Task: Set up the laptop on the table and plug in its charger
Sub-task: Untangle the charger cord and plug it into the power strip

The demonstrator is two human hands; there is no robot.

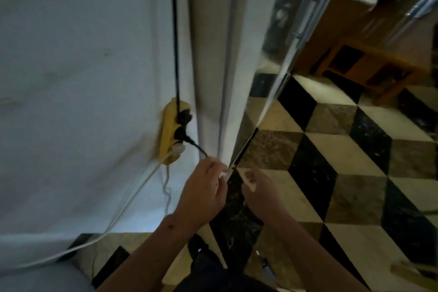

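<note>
A yellow power strip (171, 131) hangs on the white wall, with two black plugs and a white plug (177, 148) in it. From the lower black plug a black cable (198, 148) runs down to my left hand (204, 193), whose fingers are curled around a small white piece (222, 174) by the door frame's foot. Just to the right, my right hand (262, 197) pinches another small white piece (251, 185). Blur hides what the white pieces are. No laptop or table is in view.
A white cord (132, 197) trails from the strip down to the floor at the left. A second black cable (175, 31) rises up the wall. The door frame (213, 54) stands between wall and checkered tile floor (331, 161). Wooden furniture (365, 66) is at the back right.
</note>
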